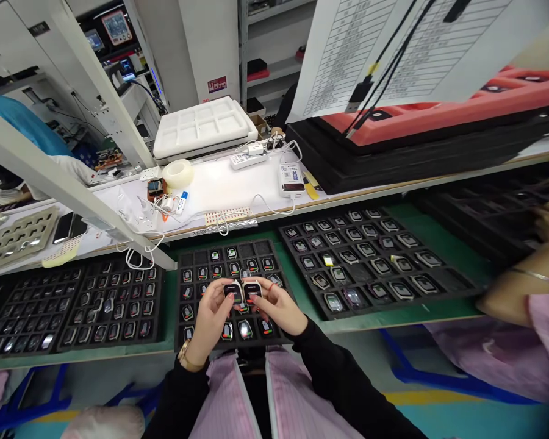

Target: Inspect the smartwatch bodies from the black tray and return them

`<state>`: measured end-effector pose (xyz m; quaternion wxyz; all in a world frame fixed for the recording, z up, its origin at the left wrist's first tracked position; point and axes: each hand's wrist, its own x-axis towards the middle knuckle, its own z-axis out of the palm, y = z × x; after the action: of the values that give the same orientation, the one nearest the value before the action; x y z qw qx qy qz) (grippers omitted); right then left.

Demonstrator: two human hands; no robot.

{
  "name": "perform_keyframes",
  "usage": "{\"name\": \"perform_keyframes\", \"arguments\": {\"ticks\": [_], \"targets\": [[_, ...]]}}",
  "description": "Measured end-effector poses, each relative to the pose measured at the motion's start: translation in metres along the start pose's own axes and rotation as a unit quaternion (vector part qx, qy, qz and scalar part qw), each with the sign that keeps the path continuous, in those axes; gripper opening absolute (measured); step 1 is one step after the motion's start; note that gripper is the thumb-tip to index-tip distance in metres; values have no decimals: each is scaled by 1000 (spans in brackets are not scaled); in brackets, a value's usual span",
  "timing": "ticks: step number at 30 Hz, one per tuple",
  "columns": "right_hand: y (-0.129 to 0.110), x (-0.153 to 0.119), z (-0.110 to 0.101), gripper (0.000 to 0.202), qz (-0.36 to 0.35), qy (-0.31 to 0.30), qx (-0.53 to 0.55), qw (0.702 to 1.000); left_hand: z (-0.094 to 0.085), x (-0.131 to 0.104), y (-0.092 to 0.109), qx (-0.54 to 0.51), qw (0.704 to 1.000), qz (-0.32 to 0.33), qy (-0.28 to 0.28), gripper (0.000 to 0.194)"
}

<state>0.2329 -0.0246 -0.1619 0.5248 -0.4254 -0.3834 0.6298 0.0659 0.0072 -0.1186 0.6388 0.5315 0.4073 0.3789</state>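
Two smartwatch cases with dark screens are side by side over a black foam tray. My left hand [216, 310] has its fingers round the left smartwatch [233, 292], the thumb on its screen. In my right hand [278, 306] is the right smartwatch [252, 290], likewise with the thumb against its face. Below them lies the black tray [263, 247], its pockets filled with several watches showing small coloured marks on their screens. A few pockets at its back right hold nothing. My hands hide the tray's middle.
More watch trays stand left [162, 305] and right [318, 305] on the green bench. A raised white shelf carries a tape roll [178, 174], a white power box [291, 179] and cables. Dark foam trays [320, 164] overhang at right. A co-worker's arm [512, 292] reaches in at far right.
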Motion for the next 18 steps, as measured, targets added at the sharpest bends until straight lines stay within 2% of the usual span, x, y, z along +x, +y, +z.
{"name": "perform_keyframes", "arguments": {"ticks": [5,10,12,14,16,18], "targets": [[-12,-6,-2,61,-15,-42,-2,999,-3,2,0,-1,1000,1,25,28],[-52,-19,6,63,-38,-72,-1,997,-12,-1,12,5,1000,-2,19,36],[-77,-30,16,57,-78,-75,-41,993,-16,-3,20,11,1000,1,7,40],[-105,-44,30,50,-161,-78,-111,978,-19,-5,29,20,1000,6,-7,40],[-130,-59,42,44,-242,-117,-181,946,-20,-9,43,24,999,12,-26,42],[-148,-71,52,32,-263,-172,-218,924,-18,-14,61,14,998,23,-59,43]]}}
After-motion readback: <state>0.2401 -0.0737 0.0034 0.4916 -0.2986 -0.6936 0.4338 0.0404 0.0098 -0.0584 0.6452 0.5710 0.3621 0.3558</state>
